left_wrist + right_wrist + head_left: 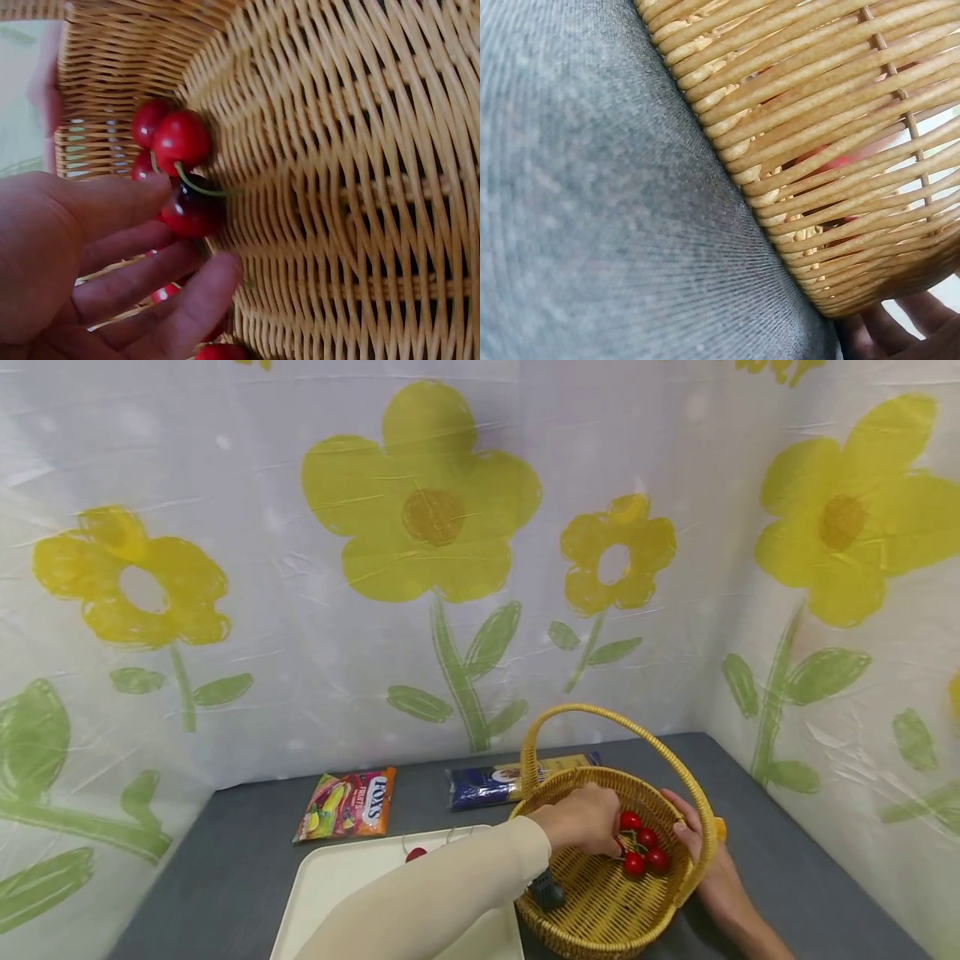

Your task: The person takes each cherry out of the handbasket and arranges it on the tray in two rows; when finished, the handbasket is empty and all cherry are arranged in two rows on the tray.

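Cherries (657, 861) sit bunched against the right inner side of the wicker basket (600, 910), glossy red with thin green stems. The left hand (588, 818) is inside that basket, just left of the fruit. Its arm, in a cream sleeve (450, 885), slants up and across from the lower left, passing over the basket's left rim, with a small black device (547, 891) at the wrist. The hand is lowered, knuckles up. Seen from the left wrist, its thumb and fingers are loosely bent and apart from one another, the thumb overlapping the edge of one dark-shaded cherry (196, 216).

From the basket's right side comes the right hand (718, 870), its forearm angled up from below. Its thumb and fingers are clamped on the right rim, near the foot of the upright handle (626, 718); the right wrist view shows fingertips at the outer wall, partly cut off by the frame.

Left of the basket is a pale tray (337, 893), partly covered by the sleeve, with another cherry (416, 854) near its far edge. Farther left and beyond lies a Fox's sweet packet (345, 806); a blue and yellow packet (487, 785) lies behind the basket.
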Demonstrator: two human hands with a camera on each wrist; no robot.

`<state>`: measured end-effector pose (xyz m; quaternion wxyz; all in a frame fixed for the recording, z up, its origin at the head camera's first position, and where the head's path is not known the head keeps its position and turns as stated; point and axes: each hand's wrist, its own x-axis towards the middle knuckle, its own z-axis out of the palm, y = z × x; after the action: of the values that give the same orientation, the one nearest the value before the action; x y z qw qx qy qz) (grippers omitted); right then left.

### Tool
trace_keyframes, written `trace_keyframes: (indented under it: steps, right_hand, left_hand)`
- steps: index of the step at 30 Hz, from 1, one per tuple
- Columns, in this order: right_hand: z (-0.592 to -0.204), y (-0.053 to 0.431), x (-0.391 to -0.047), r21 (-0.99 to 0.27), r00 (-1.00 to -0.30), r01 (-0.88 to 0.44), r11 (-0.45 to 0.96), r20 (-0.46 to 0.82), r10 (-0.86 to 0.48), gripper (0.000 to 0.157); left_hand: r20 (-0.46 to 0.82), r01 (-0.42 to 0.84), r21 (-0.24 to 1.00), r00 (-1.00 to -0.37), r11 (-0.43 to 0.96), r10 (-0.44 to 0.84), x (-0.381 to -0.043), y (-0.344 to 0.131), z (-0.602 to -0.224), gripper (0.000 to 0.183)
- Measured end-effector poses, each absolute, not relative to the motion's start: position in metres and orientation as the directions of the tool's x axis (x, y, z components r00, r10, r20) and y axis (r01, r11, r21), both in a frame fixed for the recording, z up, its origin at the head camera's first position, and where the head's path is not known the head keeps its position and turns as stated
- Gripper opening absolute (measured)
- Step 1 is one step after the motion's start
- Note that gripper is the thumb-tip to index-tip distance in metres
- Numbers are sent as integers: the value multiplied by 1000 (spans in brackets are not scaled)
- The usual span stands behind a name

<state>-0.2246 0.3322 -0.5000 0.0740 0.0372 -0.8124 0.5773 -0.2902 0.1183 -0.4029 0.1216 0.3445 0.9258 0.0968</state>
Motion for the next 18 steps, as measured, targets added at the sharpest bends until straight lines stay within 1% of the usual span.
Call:
trace_keyframes:
  steps: [5, 8, 10, 15, 16, 18]
  right_hand:
    - [-498, 331, -224, -924, -987, -137, 356, 157, 28, 56]
    - [-497, 331, -224, -923, -986, -147, 355, 166, 24, 55]
    - [-497, 331, -224, -924, -985, -154, 350, 172, 22, 55]
    - [-498, 331, -225, -927, -984, -155, 343, 174, 26, 56]
    - [-498, 331, -225, -928, -985, -153, 338, 173, 27, 57]
    - [-499, 332, -225, -932, -985, -153, 330, 171, 29, 57]
  left_hand:
    - [-191, 602, 289, -725, 744, 661, -292, 118, -405, 12]
    - [-221, 609, 318, -698, 727, 681, -293, 113, -406, 8]
    - [-239, 636, 317, -664, 704, 708, -294, 110, -406, 10]
    - [-266, 756, 285, -528, 589, 807, -295, 106, -406, 21]
    - [-270, 772, 279, -508, 571, 818, -295, 105, -405, 22]
    - [-274, 791, 262, -489, 553, 828, -293, 105, -405, 21]
